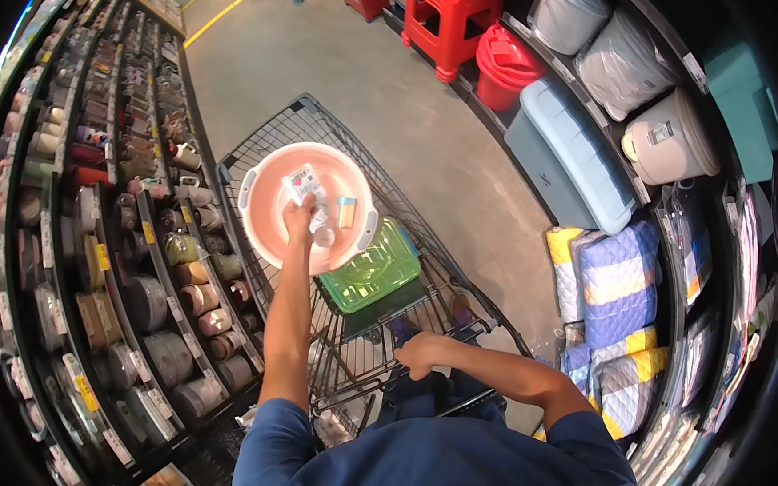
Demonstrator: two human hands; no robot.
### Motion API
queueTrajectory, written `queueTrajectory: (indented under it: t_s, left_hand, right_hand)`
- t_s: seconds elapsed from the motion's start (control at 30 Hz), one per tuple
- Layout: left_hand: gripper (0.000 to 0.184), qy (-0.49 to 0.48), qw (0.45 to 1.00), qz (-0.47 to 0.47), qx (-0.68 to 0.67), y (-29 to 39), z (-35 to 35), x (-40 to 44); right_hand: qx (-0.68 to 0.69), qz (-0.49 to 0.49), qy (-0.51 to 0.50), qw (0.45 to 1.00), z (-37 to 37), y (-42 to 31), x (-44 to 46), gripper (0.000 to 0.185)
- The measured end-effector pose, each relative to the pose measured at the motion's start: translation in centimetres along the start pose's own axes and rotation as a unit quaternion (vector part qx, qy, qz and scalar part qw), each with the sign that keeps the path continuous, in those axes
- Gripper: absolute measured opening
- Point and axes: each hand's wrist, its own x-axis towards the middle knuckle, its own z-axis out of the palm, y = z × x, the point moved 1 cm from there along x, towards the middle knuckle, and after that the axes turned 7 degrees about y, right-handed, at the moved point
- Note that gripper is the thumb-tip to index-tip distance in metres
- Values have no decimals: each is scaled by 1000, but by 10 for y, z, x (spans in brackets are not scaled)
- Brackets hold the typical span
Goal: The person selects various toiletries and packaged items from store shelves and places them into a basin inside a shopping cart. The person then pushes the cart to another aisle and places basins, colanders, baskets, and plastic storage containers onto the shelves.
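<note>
A shopping cart (424, 232) stands in front of me with a pink basin (263, 224) in it. My left hand (300, 217) reaches over the basin, closed on a small white package (301, 182) with printing on it. Inside the basin, a small box (346, 212) in cream and blue and a round whitish item (324, 237) lie near that hand. Beside the basin, nearer to me, sits a green see-through container (373, 271). My right hand (421, 355) is closed at the cart's handle, and its fingertips are partly hidden.
Shelves of cups and jars (148, 302) line the left side. On the right are a red stool (451, 12), a red bucket (507, 62), a blue storage box (575, 151), grey bins (623, 64) and folded quilted fabric (619, 282). Grey floor (380, 92) shows ahead.
</note>
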Motion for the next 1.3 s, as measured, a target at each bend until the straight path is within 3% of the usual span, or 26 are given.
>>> queueTrajectory:
  t_s: [0.03, 0.07, 0.1, 0.27, 0.3, 0.33, 0.4, 0.57, 0.63, 0.73, 0.77, 0.83, 0.9, 1.1, 1.3]
  left_hand:
    - [20, -48, 979, -74, -185, 30, 6, -35]
    - [24, -104, 949, -129, -269, 49, 2, -60]
    - [26, -124, 932, -127, -315, 60, -3, -80]
    - [30, -152, 906, -103, -382, 112, -35, -175]
    - [28, -254, 833, -113, -479, 103, -49, -179]
    - [27, -257, 767, -169, -563, 124, -50, -206]
    - [29, -328, 727, -120, -592, 132, -63, -233]
    - [17, -321, 666, -71, -670, 148, -66, -300]
    - [19, -347, 592, -25, -727, 151, -67, -317]
    - [19, -330, 554, 14, -764, 150, -74, -333]
    - [19, -323, 554, 26, -766, 149, -79, -342]
    - [16, -77, 818, 73, -566, 150, -89, -357]
    - [24, 140, 951, 138, -239, 154, -99, -373]
    - [23, 233, 946, 169, -152, 135, -149, -420]
    - [20, 339, 894, 238, -170, 141, -164, -448]
  right_hand:
    - [-8, -5, 0, 1000, 3, 0, 1, 50]
    - [-2, -12, 40, 999, 9, 4, 4, 42]
    - [2, -21, 80, 997, 12, 7, 7, 36]
    - [-24, -35, 81, 996, 11, 15, 12, 38]
    - [-27, -30, 79, 996, 13, 15, 11, 41]
    - [-42, -36, 75, 996, 11, 14, 7, 41]
    - [-32, -32, 79, 996, 4, 9, 1, 48]
    - [-51, -48, 44, 997, 7, 20, 16, 54]
    - [-52, -58, 44, 996, 2, 18, 12, 53]
    - [-72, -58, 20, 996, 4, 21, 17, 52]
    - [-68, -68, 31, 995, 7, 25, 20, 52]
    - [-77, -86, 37, 993, 1, 18, 14, 52]
    - [-56, -61, 33, 996, -3, 13, 5, 55]
    - [-46, -74, 27, 996, 0, 23, 16, 62]
    - [-94, -58, 33, 993, -3, 20, 16, 74]
